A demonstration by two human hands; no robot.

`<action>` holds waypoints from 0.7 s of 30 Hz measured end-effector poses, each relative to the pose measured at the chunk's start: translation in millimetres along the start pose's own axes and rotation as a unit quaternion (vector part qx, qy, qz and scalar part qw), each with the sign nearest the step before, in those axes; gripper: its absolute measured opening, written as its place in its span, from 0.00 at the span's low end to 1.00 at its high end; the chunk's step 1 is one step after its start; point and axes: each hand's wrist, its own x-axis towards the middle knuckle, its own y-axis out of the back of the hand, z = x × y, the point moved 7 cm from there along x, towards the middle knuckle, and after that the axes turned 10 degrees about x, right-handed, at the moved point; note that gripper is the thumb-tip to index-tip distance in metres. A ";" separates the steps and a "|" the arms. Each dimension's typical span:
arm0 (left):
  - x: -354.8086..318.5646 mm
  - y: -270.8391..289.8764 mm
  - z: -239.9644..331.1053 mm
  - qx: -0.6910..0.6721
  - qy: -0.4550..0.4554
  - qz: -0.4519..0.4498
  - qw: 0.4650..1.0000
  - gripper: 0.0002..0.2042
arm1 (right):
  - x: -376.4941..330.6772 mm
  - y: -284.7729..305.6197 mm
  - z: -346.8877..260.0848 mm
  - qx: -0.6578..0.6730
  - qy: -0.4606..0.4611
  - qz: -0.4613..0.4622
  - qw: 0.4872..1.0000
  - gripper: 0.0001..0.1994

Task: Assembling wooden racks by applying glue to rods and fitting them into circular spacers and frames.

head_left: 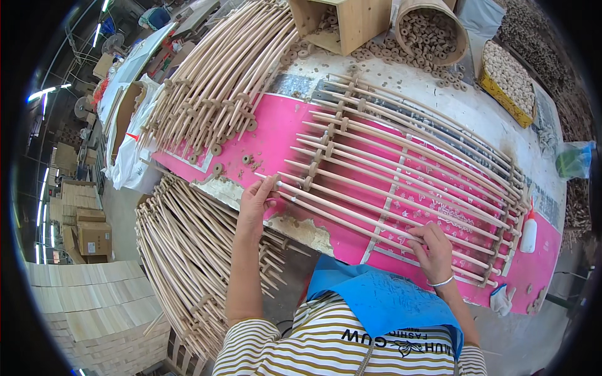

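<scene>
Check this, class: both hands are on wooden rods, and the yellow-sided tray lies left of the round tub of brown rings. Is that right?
No: the head view shows the yellow-sided tray to the right of the round tub of brown rings. The left hand and right hand are on wooden rods, as stated.
</scene>
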 end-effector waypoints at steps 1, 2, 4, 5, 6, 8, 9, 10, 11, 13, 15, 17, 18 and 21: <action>-0.2 -0.5 -0.6 0.000 0.000 -0.001 1.000 0.15 | 0.1 -0.3 1.0 0.011 -0.025 0.008 1.000 0.07; -0.1 -0.2 -1.2 0.003 -0.001 0.001 1.000 0.14 | -0.2 0.2 3.1 0.021 -0.051 0.015 0.998 0.07; -0.4 -1.3 -1.6 0.005 -0.001 0.001 1.000 0.14 | 0.1 -0.5 3.9 0.016 -0.044 0.016 0.999 0.07; -1.1 -2.8 -0.8 0.002 -0.001 -0.002 1.000 0.14 | 0.5 -0.3 3.7 0.011 -0.037 0.017 0.999 0.07; -1.4 -3.9 -0.7 -0.001 -0.001 -0.005 1.000 0.13 | 1.0 0.6 4.3 0.010 -0.039 0.018 0.999 0.07; -2.0 -3.8 -3.7 0.006 -0.006 -0.015 1.000 0.14 | 1.5 2.9 -0.2 -0.056 -0.003 0.008 0.998 0.07; -2.7 -3.2 -4.3 0.013 -0.012 -0.021 1.000 0.14 | 1.4 3.7 -0.2 -0.058 -0.006 0.010 0.998 0.07; -4.4 -4.5 -3.3 0.016 -0.005 -0.019 1.000 0.14 | 1.0 2.9 0.7 -0.059 -0.016 0.002 0.998 0.08; -7.4 -6.5 -1.0 0.005 -0.003 -0.004 1.000 0.13 | 1.0 1.5 0.9 -0.060 -0.026 -0.006 0.998 0.08; -11.4 -9.7 1.6 -0.008 -0.004 0.004 1.000 0.12 | 1.8 1.1 1.5 -0.044 -0.058 -0.003 0.997 0.08; -15.1 -13.2 -1.0 -0.002 0.008 0.000 1.000 0.13 | -2.2 0.4 6.2 -0.041 -0.064 -0.009 0.997 0.08; -8.2 -13.1 -11.8 0.002 0.002 -0.035 0.999 0.13 | -7.5 4.0 4.6 -0.053 -0.058 0.010 0.997 0.07; -5.0 -14.3 -17.2 0.018 -0.003 -0.050 0.999 0.13 | -10.2 6.6 4.9 -0.075 -0.044 0.021 0.996 0.07; 2.7 -9.9 -28.9 0.089 -0.013 -0.024 0.996 0.13 | -21.5 0.7 22.6 -0.083 -0.043 0.036 0.995 0.05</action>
